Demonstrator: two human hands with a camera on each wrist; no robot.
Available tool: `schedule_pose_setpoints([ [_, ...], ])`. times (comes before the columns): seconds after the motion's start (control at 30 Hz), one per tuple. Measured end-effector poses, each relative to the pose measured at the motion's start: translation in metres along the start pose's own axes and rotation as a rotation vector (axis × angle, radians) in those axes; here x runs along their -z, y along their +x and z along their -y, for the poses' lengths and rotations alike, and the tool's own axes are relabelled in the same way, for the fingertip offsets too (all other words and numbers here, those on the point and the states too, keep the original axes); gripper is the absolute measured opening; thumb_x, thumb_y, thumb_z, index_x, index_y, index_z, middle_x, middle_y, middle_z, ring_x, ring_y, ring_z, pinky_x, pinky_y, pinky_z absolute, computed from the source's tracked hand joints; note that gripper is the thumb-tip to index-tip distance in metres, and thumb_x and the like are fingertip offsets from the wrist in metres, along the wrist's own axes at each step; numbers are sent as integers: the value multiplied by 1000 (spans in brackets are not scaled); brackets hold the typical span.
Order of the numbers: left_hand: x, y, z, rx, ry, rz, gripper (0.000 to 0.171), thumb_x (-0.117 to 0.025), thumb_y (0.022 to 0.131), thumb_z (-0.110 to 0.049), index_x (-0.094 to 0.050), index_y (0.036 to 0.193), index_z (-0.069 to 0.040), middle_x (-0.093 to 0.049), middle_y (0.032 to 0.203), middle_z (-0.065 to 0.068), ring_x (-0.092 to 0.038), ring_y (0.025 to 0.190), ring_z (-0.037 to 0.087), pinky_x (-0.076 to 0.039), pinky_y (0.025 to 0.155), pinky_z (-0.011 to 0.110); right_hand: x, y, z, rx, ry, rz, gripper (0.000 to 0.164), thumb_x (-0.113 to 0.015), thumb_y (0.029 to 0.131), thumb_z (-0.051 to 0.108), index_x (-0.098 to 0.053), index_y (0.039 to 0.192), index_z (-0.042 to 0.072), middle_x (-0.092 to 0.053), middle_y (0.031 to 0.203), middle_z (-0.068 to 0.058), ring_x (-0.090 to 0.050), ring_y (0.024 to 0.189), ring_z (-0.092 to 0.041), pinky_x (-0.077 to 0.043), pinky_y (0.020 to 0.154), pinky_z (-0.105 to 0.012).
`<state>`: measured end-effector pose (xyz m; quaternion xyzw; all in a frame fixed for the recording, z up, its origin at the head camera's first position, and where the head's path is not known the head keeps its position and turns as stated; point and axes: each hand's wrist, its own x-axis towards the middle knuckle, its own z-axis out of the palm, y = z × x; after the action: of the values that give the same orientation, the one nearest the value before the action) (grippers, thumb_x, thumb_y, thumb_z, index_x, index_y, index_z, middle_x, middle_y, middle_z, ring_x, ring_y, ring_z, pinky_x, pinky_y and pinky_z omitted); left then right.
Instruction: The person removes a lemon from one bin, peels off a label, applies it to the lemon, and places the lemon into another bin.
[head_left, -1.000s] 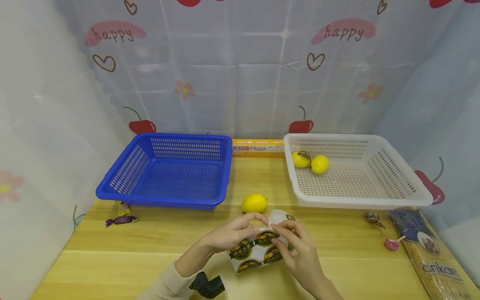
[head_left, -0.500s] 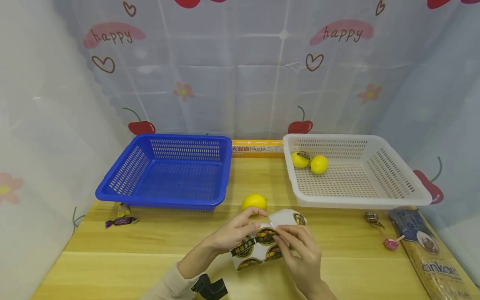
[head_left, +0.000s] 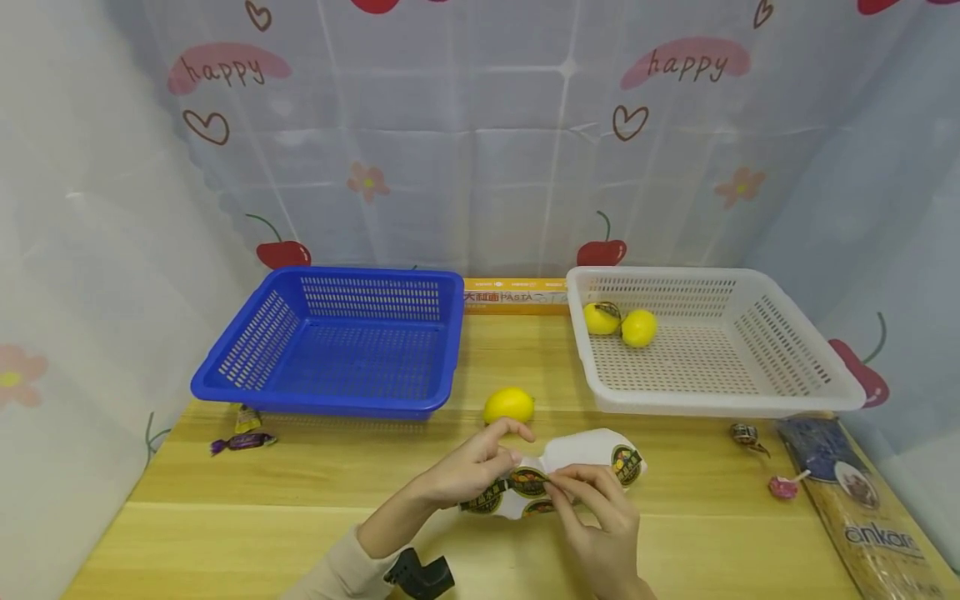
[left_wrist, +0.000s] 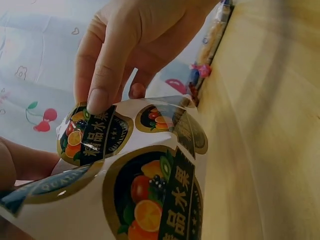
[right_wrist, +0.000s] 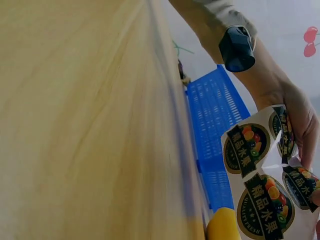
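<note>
My left hand (head_left: pixel 468 467) grips a strip of white backing paper (head_left: pixel 588 448) printed with round black-and-gold fruit stickers. From the right, my right hand (head_left: pixel 600 517) pinches the edge of one sticker (head_left: pixel 529 482) between thumb and fingers. In the left wrist view, that sticker (left_wrist: pixel 95 135) bends up under the right fingertips, beside flat stickers on the paper. The right wrist view shows the strip (right_wrist: pixel 272 165) hanging from the left hand (right_wrist: pixel 300 117), a sticker partly lifted. Just beyond the left hand lies a yellow lemon (head_left: pixel 510 406) on the table.
A blue basket (head_left: pixel 330 406) stands back left. The white basket (head_left: pixel 720 404) at back right holds two lemons (head_left: pixel 639 328), one with a dark label. Wrapped candies (head_left: pixel 243 442) lie left, lollipops (head_left: pixel 783 488) right, beside a pasta bag (head_left: pixel 870 517). A pasta box (head_left: pixel 516 297) lies behind.
The strip's free end has swung out to the right and its lower part has tipped up. My right hand has shifted slightly down, still pinching the sticker; the left hand stays nearly in place.
</note>
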<state>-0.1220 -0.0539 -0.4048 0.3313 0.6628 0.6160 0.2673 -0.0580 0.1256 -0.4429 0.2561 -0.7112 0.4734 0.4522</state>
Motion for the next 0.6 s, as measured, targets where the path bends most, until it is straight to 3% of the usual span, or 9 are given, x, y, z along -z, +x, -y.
schedule_pose_setpoints([
  [0.13, 3, 1, -2, 6, 22, -23, 29, -35, 99, -3, -35, 124, 10, -29, 56, -5, -23, 42, 2, -23, 42, 17, 1, 2, -1, -12, -3, 39, 33, -62, 91, 21, -67, 76, -8, -60, 78, -15, -52, 73, -13, -46, 61, -12],
  [0.23, 6, 2, -4, 19, 37, -35, 30, -36, 100, -6, -36, 126, 9, -29, 54, -6, -23, 40, 2, -22, 40, 17, 4, 6, -1, -52, 12, 95, 20, -66, 88, 14, -68, 80, -4, -61, 80, -12, -52, 72, -13, -45, 59, -15],
  [0.33, 10, 2, -4, 37, 11, -20, 33, -40, 99, -5, -35, 129, 7, -44, 57, -1, -24, 37, 1, -22, 36, 17, 8, 11, 0, -134, 47, 165, 5, -71, 80, -1, -67, 82, 1, -63, 80, -10, -53, 69, -11, -44, 57, -17],
  [0.43, 13, 1, -3, 48, -30, -6, 37, -45, 97, -3, -34, 131, 7, -63, 75, 16, -26, 37, 1, -23, 36, 17, 14, 17, 1, -249, 156, 245, 20, -69, 73, -16, -65, 85, 0, -64, 80, -9, -53, 68, -9, -45, 56, -17],
  [0.5, 15, 1, -1, 57, -55, -15, 37, -46, 96, -1, -35, 129, 9, -66, 87, 23, -34, 41, 1, -29, 38, 16, 20, 21, 1, -338, 253, 286, 22, -65, 75, -19, -63, 87, -1, -64, 83, -5, -56, 72, -6, -48, 60, -17],
  [0.53, 16, 1, 1, 63, -66, -17, 36, -46, 95, 0, -35, 128, 11, -66, 88, 23, -41, 44, 1, -34, 41, 16, 23, 24, 1, -370, 322, 291, 23, -62, 76, -21, -63, 89, -2, -64, 86, -4, -57, 74, -6, -49, 62, -17],
  [0.6, 17, 0, 4, 87, -61, -10, 34, -46, 95, 0, -37, 125, 12, -64, 77, 16, -41, 46, 1, -35, 43, 15, 30, 28, -1, -429, 437, 273, 24, -58, 77, -24, -61, 91, -5, -64, 91, -3, -58, 78, -6, -49, 66, -16],
])
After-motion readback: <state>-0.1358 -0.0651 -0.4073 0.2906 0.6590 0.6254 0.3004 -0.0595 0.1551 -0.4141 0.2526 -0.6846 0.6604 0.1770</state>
